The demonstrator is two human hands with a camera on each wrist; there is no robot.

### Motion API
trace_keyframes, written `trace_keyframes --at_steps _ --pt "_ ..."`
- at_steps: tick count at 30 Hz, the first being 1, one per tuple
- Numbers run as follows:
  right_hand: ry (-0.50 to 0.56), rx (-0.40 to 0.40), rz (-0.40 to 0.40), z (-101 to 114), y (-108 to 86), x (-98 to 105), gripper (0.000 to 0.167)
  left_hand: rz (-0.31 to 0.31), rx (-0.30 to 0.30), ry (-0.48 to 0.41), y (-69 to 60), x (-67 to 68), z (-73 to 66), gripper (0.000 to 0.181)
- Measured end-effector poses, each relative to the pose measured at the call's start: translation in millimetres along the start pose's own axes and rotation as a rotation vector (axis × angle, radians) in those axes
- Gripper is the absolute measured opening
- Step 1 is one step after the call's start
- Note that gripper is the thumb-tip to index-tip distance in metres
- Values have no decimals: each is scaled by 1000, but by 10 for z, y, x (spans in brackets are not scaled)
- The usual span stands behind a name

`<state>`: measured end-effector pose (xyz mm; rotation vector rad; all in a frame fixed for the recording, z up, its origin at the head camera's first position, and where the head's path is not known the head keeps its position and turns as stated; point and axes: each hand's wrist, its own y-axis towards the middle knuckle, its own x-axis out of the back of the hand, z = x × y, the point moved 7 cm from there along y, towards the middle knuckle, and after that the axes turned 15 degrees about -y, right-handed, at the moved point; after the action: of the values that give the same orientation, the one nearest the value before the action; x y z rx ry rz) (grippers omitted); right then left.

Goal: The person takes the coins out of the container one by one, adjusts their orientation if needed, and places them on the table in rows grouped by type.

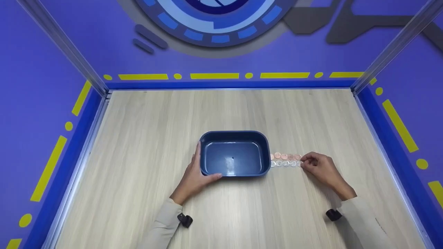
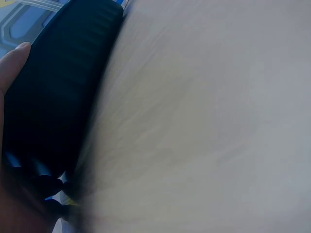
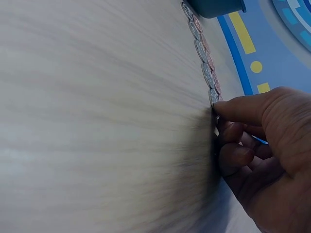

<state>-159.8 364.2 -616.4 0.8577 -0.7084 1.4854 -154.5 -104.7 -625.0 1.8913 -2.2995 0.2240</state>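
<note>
A dark blue rectangular container [image 1: 235,136] with rounded corners sits upright on the wooden table, its inside bare. My left hand [image 1: 195,176] grips its near left corner, thumb along the front wall and fingers against the left side. Two rows of flat coins run rightward from the container's right wall: copper coins [image 1: 284,156] behind, silver coins [image 1: 286,163] in front. At the right end of these rows, my right hand [image 1: 322,169] pinches the last silver coin [image 3: 213,96] with thumb and forefinger. The fingertips partly cover that coin, and the other fingers are curled.
The wooden table [image 1: 155,121] has metal rails along its left and right edges. Blue panels [image 1: 221,65] with yellow marks stand behind and at both sides. Dark wrist devices [image 1: 185,220] hang at both sleeves.
</note>
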Motion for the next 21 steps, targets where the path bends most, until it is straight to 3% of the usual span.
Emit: trace_keyframes --at_steps 6,12,17,21 --pt "-2 -5 0 13 -13 16 10 6 -3 -6 12 -10 -6 145" --pt "27 -12 5 72 45 77 6 65 -82 -39 25 15 -43 151" --pt "11 44 -65 174 112 200 8 107 -97 -18 21 115 -106 135" --pt "-22 63 -83 235 143 295 16 97 -105 56 64 268 -204 119"
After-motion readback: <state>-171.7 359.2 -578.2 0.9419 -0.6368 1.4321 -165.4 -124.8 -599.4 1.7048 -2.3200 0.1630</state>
